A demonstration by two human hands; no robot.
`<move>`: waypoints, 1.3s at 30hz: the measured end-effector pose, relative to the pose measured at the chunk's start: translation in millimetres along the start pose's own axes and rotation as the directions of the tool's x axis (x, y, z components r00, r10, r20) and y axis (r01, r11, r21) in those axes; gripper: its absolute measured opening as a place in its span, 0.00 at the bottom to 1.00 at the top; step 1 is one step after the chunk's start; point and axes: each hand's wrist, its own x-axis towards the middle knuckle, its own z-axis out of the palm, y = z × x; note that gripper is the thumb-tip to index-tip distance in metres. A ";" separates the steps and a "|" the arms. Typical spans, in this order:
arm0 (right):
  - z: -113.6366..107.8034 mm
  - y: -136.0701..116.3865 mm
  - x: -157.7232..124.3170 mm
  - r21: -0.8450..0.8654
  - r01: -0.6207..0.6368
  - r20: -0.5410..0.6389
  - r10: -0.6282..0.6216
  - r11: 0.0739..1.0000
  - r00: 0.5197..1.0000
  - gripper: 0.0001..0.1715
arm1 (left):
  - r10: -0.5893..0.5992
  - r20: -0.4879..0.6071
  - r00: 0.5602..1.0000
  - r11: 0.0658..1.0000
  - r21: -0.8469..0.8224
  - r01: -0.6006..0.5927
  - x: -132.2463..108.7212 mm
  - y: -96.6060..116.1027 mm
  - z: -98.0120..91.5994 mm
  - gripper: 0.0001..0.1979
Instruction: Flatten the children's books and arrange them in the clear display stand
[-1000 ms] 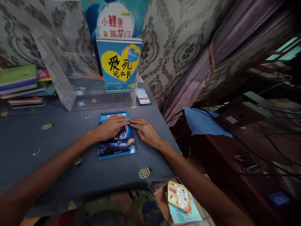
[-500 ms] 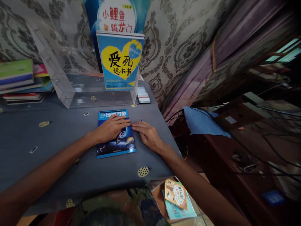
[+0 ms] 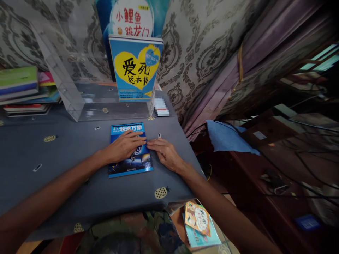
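Note:
A thin blue book point(image 3: 129, 165) with a space picture lies flat on the grey cloth-covered table point(image 3: 66, 155). My left hand point(image 3: 124, 146) rests palm down on its cover, fingers stretched toward the right edge. My right hand point(image 3: 165, 153) lies flat on the cloth beside the book's right edge, fingertips touching that edge and the left fingertips. Neither hand grips anything.
A clear acrylic stand point(image 3: 79, 88) at the back holds an upright blue book with a yellow heart point(image 3: 135, 68). A stack of books point(image 3: 23, 90) lies at the far left. Picture books point(image 3: 200, 224) lie on the floor below the table's right edge. A blue cloth point(image 3: 227, 135) covers furniture at right.
Both hands slid a little toward me, uncovering the book's title; the view shifted slightly. The book stays in place.

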 end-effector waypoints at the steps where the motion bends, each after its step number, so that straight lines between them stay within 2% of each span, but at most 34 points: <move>1: -0.1 -0.4 -0.3 0.004 0.012 -0.005 -0.012 1.000 1.000 0.25 | 0.003 -0.001 1.000 1.000 -0.009 -0.003 -0.2 0.8 -0.5 0.18; 7: -1.0 -5.6 -1.4 0.024 0.029 -0.013 -0.029 0.999 1.000 0.24 | 0.085 -0.013 0.996 0.993 -0.082 -0.086 1.4 6.7 -3.7 0.16; 16: -0.8 -6.9 -1.1 0.017 0.020 -0.011 -0.019 1.000 1.000 0.24 | 0.105 -0.034 0.994 0.992 -0.069 -0.107 1.0 8.4 -2.9 0.16; 24: -6.3 -23.9 -15.3 0.020 0.020 0.036 -0.021 1.000 0.999 0.27 | 0.169 -0.058 0.984 0.978 -0.114 -0.174 0.9 19.2 -6.5 0.18; 31: -2.2 -22.3 -16.0 0.049 -0.002 0.024 0.000 0.999 1.000 0.27 | 0.146 -0.075 0.987 0.979 -0.130 -0.154 1.2 19.3 -3.4 0.18; 39: -7.4 -31.0 -18.6 0.021 0.027 0.037 -0.028 0.999 0.999 0.25 | 0.191 -0.081 0.978 0.972 -0.123 -0.200 2.9 23.5 -9.7 0.17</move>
